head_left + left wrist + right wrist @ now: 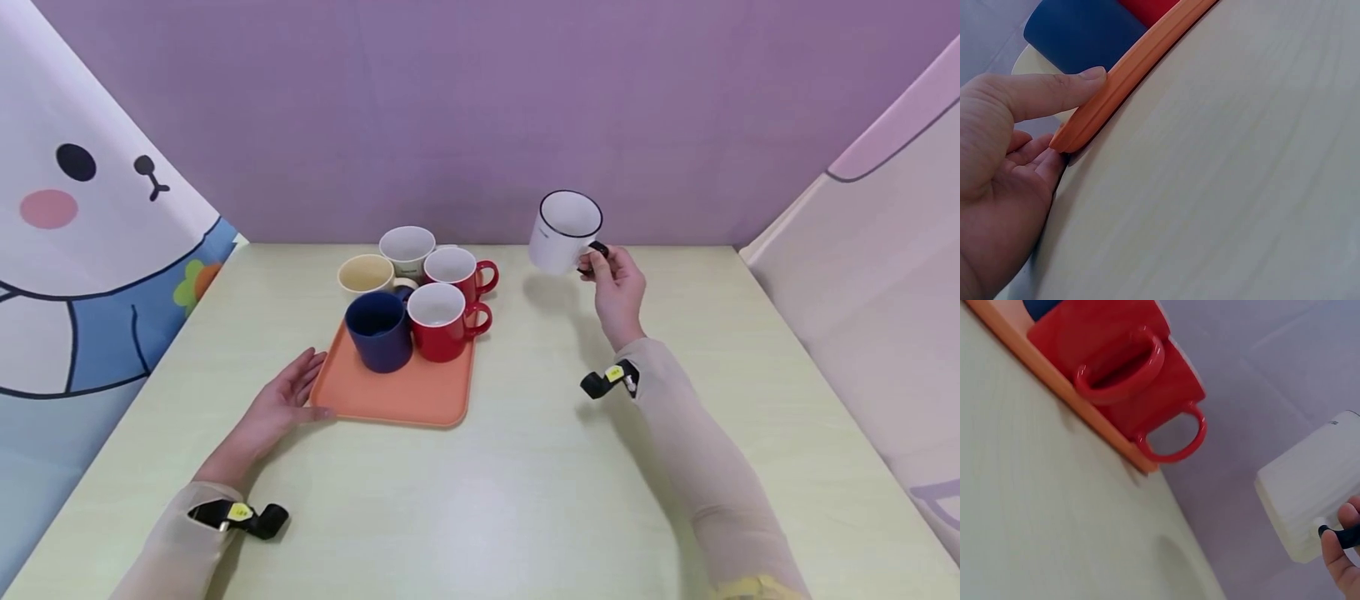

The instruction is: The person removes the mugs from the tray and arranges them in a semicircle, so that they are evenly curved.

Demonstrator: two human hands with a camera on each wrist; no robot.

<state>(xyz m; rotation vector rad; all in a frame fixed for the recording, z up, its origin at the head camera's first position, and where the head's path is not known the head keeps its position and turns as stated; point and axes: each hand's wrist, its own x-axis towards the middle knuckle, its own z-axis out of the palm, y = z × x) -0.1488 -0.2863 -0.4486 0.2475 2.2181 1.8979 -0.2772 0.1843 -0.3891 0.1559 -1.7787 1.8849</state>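
My right hand (618,292) pinches the black handle of a white mug (558,246) with a black rim, holding it above the back of the table; its shadow falls on the tabletop below. In the right wrist view the white mug (1313,487) hangs at the right edge. My left hand (281,400) rests at the near left corner of an orange tray (405,408), thumb on the front rim and fairly straight fingers along the left side. Standing on the tray are a navy mug (382,342), two red mugs (442,333), a cream mug (356,283) and a white mug (408,258).
A pale wood-look table (525,500) lies under everything. Behind it hangs a purple cloth (480,117). A cloth with a cartoon animal (97,250) stands at the left, and a pale cloth (862,292) at the right.
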